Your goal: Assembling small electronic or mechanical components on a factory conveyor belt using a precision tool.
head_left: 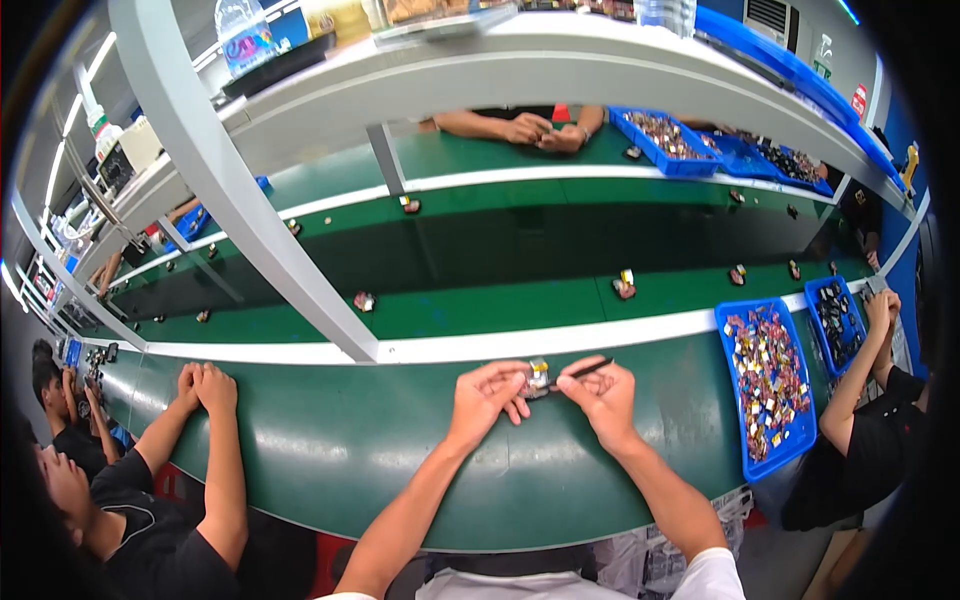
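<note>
Over the green bench top (330,440), my left hand (487,402) grips a small part (537,376) with a clear or silvery body and a yellow patch. Its exact kind is too small to make out. In my right hand (604,402) is a thin black pen-like tool (592,369), pinched between thumb and fingers and slanting up to the right. The tool's lower end meets or nearly meets the small part; whether they touch I cannot tell.
At right stands a blue tray (765,466) heaped with small colourful parts, beside another blue tray (812,300) of black pieces. Beyond a white rail (480,346), small parts such as this one (625,285) lie along a green conveyor belt (500,295). A white post (230,180) rises left. Co-workers sit around.
</note>
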{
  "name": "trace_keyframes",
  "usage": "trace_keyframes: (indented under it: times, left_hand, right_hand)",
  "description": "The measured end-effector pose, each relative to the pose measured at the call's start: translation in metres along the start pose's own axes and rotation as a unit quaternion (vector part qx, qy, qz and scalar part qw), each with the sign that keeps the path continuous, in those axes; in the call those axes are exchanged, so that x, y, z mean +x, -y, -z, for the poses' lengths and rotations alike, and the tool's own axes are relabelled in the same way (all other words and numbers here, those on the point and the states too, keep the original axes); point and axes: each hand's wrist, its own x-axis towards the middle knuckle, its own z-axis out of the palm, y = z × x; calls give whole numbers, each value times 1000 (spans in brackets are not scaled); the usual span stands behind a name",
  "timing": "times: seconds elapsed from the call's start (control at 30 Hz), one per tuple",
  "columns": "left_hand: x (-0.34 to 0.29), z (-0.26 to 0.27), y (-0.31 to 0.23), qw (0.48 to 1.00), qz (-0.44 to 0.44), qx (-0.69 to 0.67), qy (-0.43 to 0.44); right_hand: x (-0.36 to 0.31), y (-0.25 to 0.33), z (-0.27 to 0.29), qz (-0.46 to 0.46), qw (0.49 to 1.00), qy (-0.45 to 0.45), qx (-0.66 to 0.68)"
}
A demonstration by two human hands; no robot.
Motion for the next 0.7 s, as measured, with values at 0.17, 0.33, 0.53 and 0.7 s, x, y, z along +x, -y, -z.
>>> trace_keyframes:
  times: [0.17,0.33,0.53,0.7]
  left_hand:
    - [1,0,-7,1000,-12,16,-6]
    - [2,1,-7,1000,-9,12,-6]
    - [1,1,-6,1000,0,5,-2]
    - [1,2,-5,1000,-1,6,-3]
  right_hand:
    - [0,3,-8,31,999,-21,-2]
    - [-2,2,-9,51,998,-32,-24]
    - [-4,3,-9,47,997,-19,-55]
    - [-5,4,-9,47,997,-10,-66]
